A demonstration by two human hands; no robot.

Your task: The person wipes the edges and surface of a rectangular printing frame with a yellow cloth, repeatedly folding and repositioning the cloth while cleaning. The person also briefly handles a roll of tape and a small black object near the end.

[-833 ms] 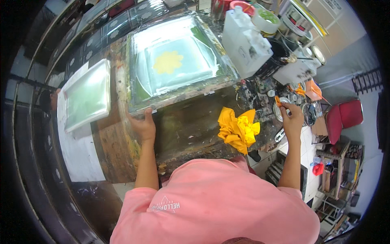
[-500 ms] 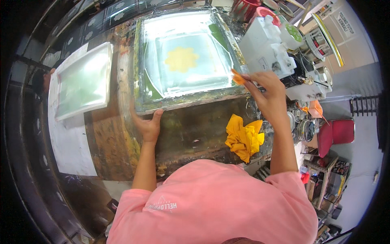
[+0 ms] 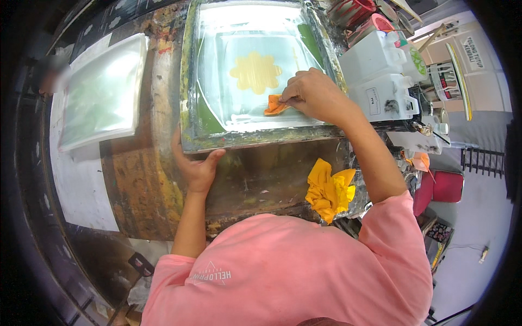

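A screen printing frame (image 3: 255, 139) with a pale mesh and green corners lies on the stained worktable. A yellow-tan flower shape (image 3: 254, 73) shows in the mesh's middle. My left hand (image 3: 198, 167) grips the near left corner of the frame, thumb along the near edge and fingers round the left side. Pinched in my right hand (image 3: 318, 98) is a small folded orange cloth (image 3: 275, 105), down on the mesh just below and right of the flower. A crumpled yellow cloth (image 3: 329, 190) rests on the table, nearer to me on the right.
To the left, a stack of clear plastic sheets (image 3: 103, 95) lies over white paper (image 3: 81, 190). White jerrycans (image 3: 380, 100) and paint tins (image 3: 446, 81) crowd the right side. A red chair (image 3: 448, 186) stands beyond. A blurred part of another person (image 3: 51, 81) shows at far left.
My right hand has moved left with the orange cloth, from the frame's right edge onto the mesh near the flower. My left hand keeps its grip on the frame.
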